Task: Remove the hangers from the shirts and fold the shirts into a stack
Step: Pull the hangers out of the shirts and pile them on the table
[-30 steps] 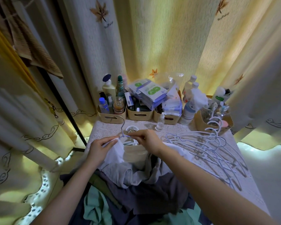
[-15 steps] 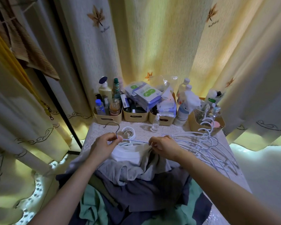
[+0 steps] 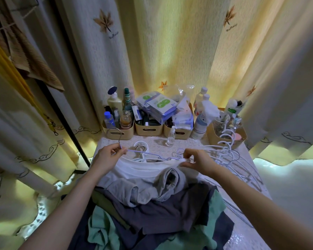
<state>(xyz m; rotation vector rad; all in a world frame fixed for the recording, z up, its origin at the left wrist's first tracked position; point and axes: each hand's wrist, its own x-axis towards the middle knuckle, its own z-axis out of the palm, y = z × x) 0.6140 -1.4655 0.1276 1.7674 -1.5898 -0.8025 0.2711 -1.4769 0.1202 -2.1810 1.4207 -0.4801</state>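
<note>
A white shirt (image 3: 143, 171) lies on top of a heap of clothes on the table, over a grey shirt (image 3: 146, 190), a dark grey one (image 3: 170, 212) and a green one (image 3: 105, 230). A thin lilac wire hanger (image 3: 148, 154) stretches across above its collar. My left hand (image 3: 107, 156) pinches the hanger just below its metal hook (image 3: 116, 132). My right hand (image 3: 197, 160) pinches the white shirt's collar where the hanger's right end meets it. A pile of white hangers (image 3: 229, 152) lies to the right.
Beige bins (image 3: 148, 129) packed with bottles and packets line the table's far edge, with a small clear spray bottle (image 3: 170, 136) in front. Another bin (image 3: 240, 136) stands at the right. Curtains close in on all sides; a black pole (image 3: 61, 105) runs down the left.
My hands have spread further apart. The hanger has slid left, out of the white shirt's collar, and its hook now sticks up at the left. The shirt's collar is stretched wider.
</note>
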